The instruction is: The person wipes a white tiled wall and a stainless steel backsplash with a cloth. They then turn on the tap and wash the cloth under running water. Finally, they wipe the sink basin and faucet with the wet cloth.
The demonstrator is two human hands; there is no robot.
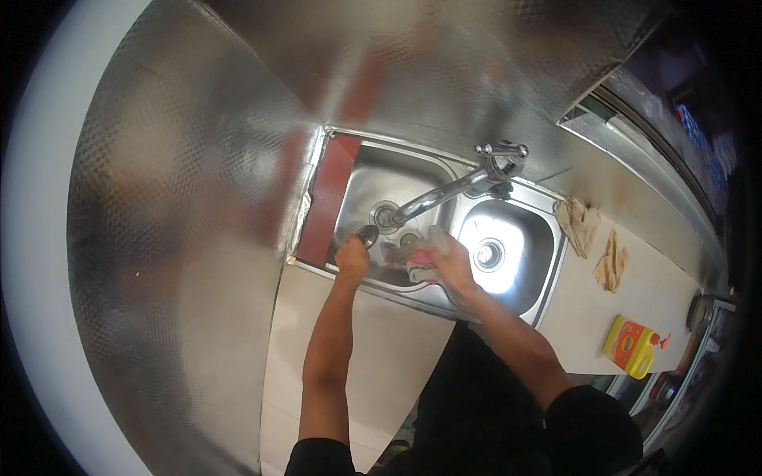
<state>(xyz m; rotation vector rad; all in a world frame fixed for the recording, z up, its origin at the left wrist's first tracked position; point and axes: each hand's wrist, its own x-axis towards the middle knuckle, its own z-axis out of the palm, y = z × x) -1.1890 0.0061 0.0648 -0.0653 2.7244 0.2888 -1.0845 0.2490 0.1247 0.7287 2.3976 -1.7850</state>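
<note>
Above the near left part of the large sink basin, my left hand is closed in a fist around a large metal spoon. Its rounded, shiny end sticks out past my fingers, while the handle is hidden in the fist. My right hand is closed on a pink and white cloth, bunched up and slightly blurred, at the near right side of the same basin. Between and beyond my hands, the chrome faucet reaches its spout over the drain. Whether water runs is unclear.
To the right is a smaller basin. A dark red strip spans the sink's left end. Two tan rags and a yellow pump jug are on the right counter. Metal walls enclose the left and back.
</note>
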